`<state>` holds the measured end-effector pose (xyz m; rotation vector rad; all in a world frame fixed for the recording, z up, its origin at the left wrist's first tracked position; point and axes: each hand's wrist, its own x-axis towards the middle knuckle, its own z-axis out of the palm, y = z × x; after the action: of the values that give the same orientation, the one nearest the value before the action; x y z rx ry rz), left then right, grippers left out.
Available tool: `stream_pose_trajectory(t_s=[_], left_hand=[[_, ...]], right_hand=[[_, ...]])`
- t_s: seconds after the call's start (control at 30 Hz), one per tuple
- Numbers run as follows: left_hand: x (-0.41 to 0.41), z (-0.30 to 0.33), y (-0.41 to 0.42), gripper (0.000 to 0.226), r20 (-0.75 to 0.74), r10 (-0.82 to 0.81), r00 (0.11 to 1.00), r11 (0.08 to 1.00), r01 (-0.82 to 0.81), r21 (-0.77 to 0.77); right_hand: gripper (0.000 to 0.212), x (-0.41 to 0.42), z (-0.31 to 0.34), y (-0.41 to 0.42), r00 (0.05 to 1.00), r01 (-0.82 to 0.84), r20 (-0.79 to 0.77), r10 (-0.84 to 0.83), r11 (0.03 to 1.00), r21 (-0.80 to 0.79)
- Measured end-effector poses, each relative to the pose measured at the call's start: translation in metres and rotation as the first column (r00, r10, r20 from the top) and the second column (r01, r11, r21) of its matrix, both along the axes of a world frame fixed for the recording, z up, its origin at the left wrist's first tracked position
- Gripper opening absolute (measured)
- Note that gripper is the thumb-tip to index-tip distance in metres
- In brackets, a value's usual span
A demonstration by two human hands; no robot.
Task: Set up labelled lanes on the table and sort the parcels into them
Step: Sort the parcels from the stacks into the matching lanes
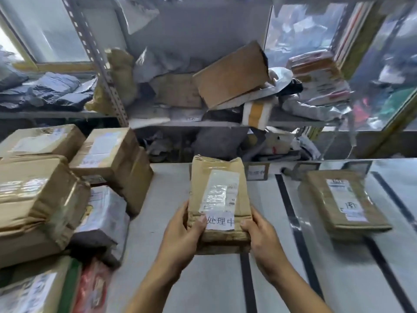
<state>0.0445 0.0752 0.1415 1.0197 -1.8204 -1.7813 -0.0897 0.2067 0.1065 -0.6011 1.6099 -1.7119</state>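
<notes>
Risk: both my hands, left (180, 231) and right (259, 236), grip the parcel (220, 199) by its near end; set carelessly, it straddles the black tape (300, 233) at three o'clock.

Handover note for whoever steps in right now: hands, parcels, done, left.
Left hand and right hand both grip the near end of a brown parcel bearing a handwritten slip, in the middle of the table.
Done: black tape lines mark lanes, lane label cards stand at the far edge, one flat parcel lies in a right lane.
Left: place the held parcel, then sort the stacked parcels at left.
</notes>
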Motion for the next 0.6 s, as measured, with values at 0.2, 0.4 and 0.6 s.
stream_pose_trajectory(t_s=[0.2,0.4,0.6], left_hand=[[-0.058,0.003,0.059,0.044,-0.056,-0.08,0.995,0.996,0.081,0.022],[-0.141,-0.005,0.103,0.045,-0.049,-0.133,0.99,0.989,0.136,0.059],[-0.183,-0.03,0.122,0.042,0.063,-0.126,0.99,0.985,0.117,0.124]], right_hand=[[0.046,-0.05,0.01,0.065,0.986,0.143,-0.082,-0.143,0.99,-0.001],[0.039,-0.124,0.008,0.108,0.961,0.261,-0.112,-0.251,0.961,0.086],[0.04,-0.171,-0.021,0.119,0.975,0.22,-0.079,-0.208,0.958,0.183]])
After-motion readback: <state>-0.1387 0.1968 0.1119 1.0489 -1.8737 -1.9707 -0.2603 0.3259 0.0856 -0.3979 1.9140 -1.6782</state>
